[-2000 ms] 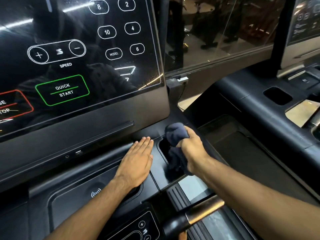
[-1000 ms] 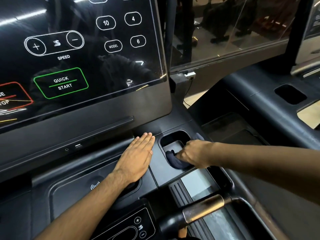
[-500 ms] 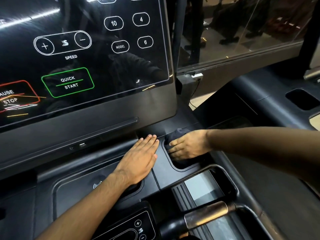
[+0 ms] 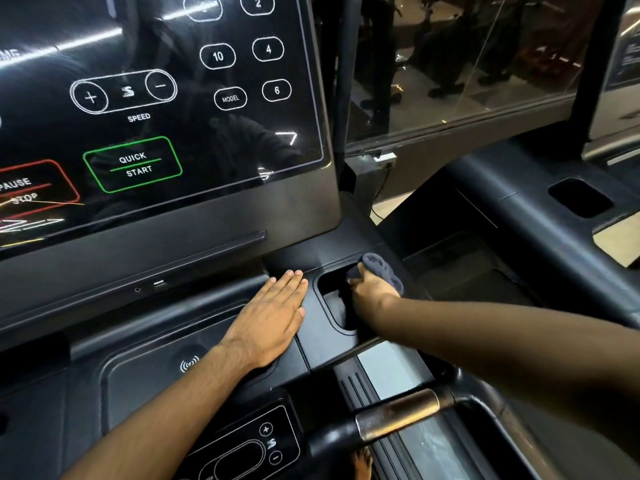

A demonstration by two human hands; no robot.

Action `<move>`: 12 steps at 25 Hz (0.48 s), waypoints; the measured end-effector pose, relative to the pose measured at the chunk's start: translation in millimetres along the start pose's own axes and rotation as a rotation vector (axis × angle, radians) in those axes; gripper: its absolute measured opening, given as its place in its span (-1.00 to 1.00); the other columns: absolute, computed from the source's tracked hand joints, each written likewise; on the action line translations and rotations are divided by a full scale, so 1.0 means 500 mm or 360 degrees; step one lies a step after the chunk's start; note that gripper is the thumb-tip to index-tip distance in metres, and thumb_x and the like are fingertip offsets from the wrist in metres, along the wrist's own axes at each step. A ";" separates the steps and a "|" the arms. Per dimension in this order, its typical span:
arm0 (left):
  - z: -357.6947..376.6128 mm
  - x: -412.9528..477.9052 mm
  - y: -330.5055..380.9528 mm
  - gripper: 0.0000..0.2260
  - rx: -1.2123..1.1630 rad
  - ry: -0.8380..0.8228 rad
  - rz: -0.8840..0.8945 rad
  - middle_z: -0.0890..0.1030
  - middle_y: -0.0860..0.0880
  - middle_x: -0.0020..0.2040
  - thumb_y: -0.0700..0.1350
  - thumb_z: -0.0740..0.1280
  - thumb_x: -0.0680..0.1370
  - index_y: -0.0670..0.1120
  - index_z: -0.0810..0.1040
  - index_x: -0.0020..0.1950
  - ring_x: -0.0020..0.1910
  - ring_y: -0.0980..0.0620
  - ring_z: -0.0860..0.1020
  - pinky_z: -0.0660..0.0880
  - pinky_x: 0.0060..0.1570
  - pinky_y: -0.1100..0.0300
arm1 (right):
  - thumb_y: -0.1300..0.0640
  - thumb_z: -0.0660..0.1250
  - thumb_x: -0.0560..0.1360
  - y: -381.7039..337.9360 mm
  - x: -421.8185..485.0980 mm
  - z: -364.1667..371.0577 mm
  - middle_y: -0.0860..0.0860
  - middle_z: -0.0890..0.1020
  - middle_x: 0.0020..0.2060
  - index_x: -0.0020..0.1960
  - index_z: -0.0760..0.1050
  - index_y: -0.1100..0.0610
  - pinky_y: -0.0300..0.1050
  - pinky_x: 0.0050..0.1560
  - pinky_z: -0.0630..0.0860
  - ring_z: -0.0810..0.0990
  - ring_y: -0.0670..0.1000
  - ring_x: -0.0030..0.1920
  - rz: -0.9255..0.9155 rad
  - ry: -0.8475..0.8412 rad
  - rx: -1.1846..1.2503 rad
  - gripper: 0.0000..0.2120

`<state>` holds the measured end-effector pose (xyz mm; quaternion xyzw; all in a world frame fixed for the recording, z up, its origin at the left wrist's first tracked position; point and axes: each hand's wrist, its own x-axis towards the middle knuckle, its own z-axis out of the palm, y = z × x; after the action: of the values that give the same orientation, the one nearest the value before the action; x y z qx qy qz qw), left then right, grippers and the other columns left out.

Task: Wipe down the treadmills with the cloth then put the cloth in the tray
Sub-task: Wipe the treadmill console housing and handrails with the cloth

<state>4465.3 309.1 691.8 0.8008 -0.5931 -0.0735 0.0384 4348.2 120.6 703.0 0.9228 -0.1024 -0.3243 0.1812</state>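
Observation:
A dark grey cloth point(image 4: 381, 270) is bunched at the far right corner of the recessed tray point(image 4: 332, 306) in the treadmill console. My right hand point(image 4: 370, 289) grips the cloth and presses it against the tray's rim. My left hand point(image 4: 273, 317) lies flat, fingers straight, on the black console deck just left of the tray. Most of the cloth is hidden under my right hand.
The touchscreen panel point(image 4: 156, 109) with speed and quick-start buttons rises behind the deck. A metal-sleeved handlebar point(image 4: 398, 415) crosses below my right arm. A second treadmill's console point(image 4: 519, 216) with its own tray slot point(image 4: 580, 197) stands to the right.
My right hand pushed the cloth down into the tray, then dragged it up to the tray's far right rim. My left hand has stayed flat on the deck.

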 end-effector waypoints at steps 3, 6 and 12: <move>-0.002 -0.011 0.001 -0.31 -0.0022 -0.0027 0.0001 -0.07 -0.02 0.60 0.17 -0.37 0.51 -0.09 -0.07 0.59 0.51 0.13 -0.22 -0.34 0.44 0.20 | 0.02 0.20 0.65 -0.038 -0.026 -0.060 0.12 0.40 0.47 0.48 0.38 0.11 0.28 0.48 0.10 0.25 0.22 0.52 0.0050 -0.0399 -0.0185 -0.58; -0.003 -0.008 0.001 -0.27 -0.0036 -0.0045 0.0000 -0.09 -0.01 0.60 0.18 -0.40 0.47 -0.08 -0.07 0.60 0.53 0.14 -0.21 -0.34 0.44 0.22 | 0.15 0.26 0.60 -0.046 -0.039 -0.090 0.08 0.54 0.33 0.34 0.51 0.09 0.25 0.16 0.44 0.47 0.22 0.35 0.0122 -0.0515 0.0147 -0.68; -0.001 -0.012 -0.006 -0.26 -0.0086 -0.0074 0.0081 -0.05 0.00 0.60 0.20 -0.37 0.47 -0.07 -0.02 0.60 0.56 0.12 -0.15 -0.28 0.48 0.19 | 0.27 0.15 0.56 -0.050 -0.146 -0.133 0.18 0.62 0.06 -0.04 0.48 0.12 0.02 0.08 0.54 0.59 0.16 -0.01 0.0434 -0.0018 0.1396 -0.85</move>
<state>4466.4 315.8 692.4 0.7822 -0.6118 -0.1071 0.0480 4336.3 183.8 781.9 0.8885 -0.3516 -0.2286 -0.1862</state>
